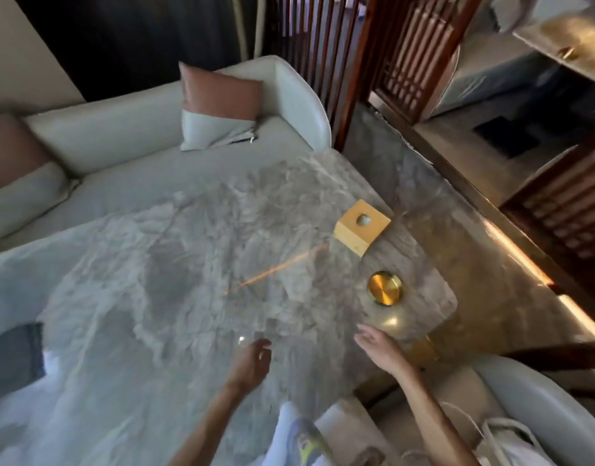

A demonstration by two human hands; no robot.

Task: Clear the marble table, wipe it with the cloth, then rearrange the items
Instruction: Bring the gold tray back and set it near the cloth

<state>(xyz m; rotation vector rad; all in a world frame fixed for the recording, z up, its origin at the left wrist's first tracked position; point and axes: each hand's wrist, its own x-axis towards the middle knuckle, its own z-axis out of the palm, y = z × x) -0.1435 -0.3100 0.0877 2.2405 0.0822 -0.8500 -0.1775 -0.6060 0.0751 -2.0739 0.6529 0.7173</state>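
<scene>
The marble table (188,264) is grey, veiny and shiny. Near its right edge sit a square wooden box (361,227) and a round gold dish (385,288). Left hand (250,363) and right hand (378,348) hover open, holding nothing.

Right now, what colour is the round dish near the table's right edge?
Shiny gold, the round dish; only the head view shows it.

One view only, head-worn, wide-angle, looking forward and steeply down. Both forearms enter from the bottom edge; left hand (250,363) and right hand (378,348) sit low in frame, close to the lens. Marble table (188,264) fills the middle, stretching ahead of the hands. Sofa (121,136) beyond it. Edges bend, picture soft. No second view to overlap.
</scene>
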